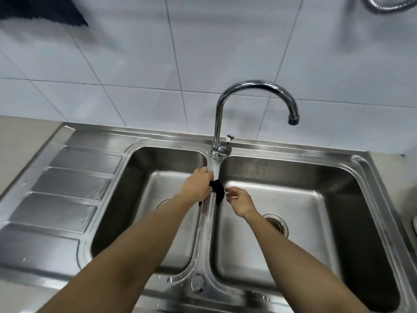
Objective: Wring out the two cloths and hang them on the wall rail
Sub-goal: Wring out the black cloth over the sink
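In the head view, a small black cloth (217,191) lies bunched over the divider (206,222) between the two basins of the steel sink (370,177), a little in front of the tap (255,102). The left hand (198,184) is clenched on the left end of this cloth, above the left basin. The right hand (239,201) is just beside the right end, above the right basin; its fingers are curled but loose, and it seems to hold nothing, though I cannot tell if a fingertip touches the fabric.

So the cloth lies between the two hands, and its long axis seems to run from left to right across the divider, although the bunch is too small to be sure. The left hand has it already; the right hand needs only a short reach to the left to take the free end, and then, I judge, the two hands can twist against each other.

At the top left corner a dark cloth (45,10) hangs against the tiled wall (135,64); the rail itself is not in view. This may be the other cloth, already hung, but that is only my judgement.
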